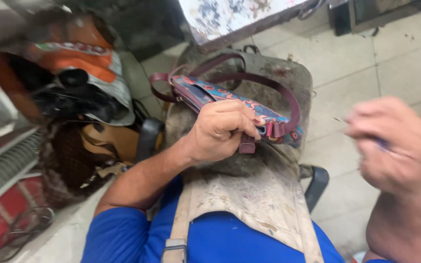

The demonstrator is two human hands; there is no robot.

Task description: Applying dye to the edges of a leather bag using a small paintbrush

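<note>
My left hand grips a colourful patterned handbag with maroon leather straps, pinching it near a strap tab and buckle at its lower edge. The bag rests on a worn grey work stand over my lap, which a stained apron covers. My right hand is raised to the right, blurred by motion, its fingers closed around something small and bluish that I cannot make out.
A heap of bags and shoes, among them an orange-and-white sack and brown leather pieces, lies at the left. A tiled floor stretches to the right. A board with a blotched surface stands at the top.
</note>
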